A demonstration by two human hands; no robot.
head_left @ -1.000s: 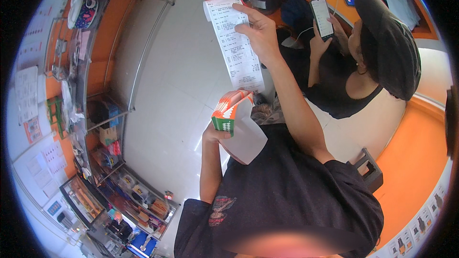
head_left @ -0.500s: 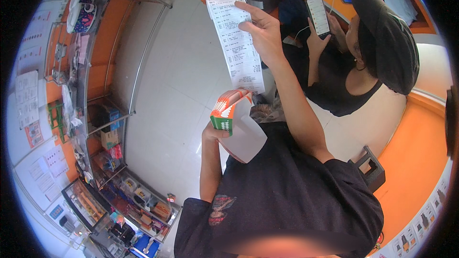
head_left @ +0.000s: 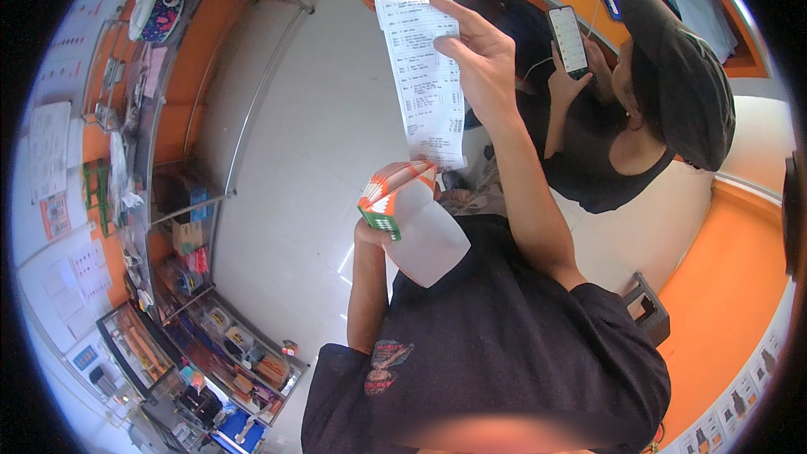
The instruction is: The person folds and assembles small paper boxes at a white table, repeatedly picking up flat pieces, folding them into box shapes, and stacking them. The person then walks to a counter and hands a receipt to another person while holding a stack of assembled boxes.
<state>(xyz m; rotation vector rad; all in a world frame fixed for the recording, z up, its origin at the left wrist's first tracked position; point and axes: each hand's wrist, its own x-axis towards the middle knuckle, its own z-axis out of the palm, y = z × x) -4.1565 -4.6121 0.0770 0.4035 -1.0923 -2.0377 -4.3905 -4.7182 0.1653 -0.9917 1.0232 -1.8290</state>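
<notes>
Near the top centre of the frame, the right hand (head_left: pixel 481 59) pinched a long white receipt (head_left: pixel 424 76) by its right edge, letting it hang straight. Just below, at mid-frame, the left hand (head_left: pixel 370 234) gripped a small stack of orange-and-green booklets (head_left: pixel 388 197) with a loose white sheet (head_left: pixel 429 244) beneath. Checking one against the other would probably go best with the receipt kept taut and unfolded, close above the booklets.

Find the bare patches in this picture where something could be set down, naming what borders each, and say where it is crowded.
The white floor lies bare between the metal rail and the long receipt in the right hand. The glass shelves at left are packed. Around the left hand with its small packets, and the seated person with a phone, room is tight.
</notes>
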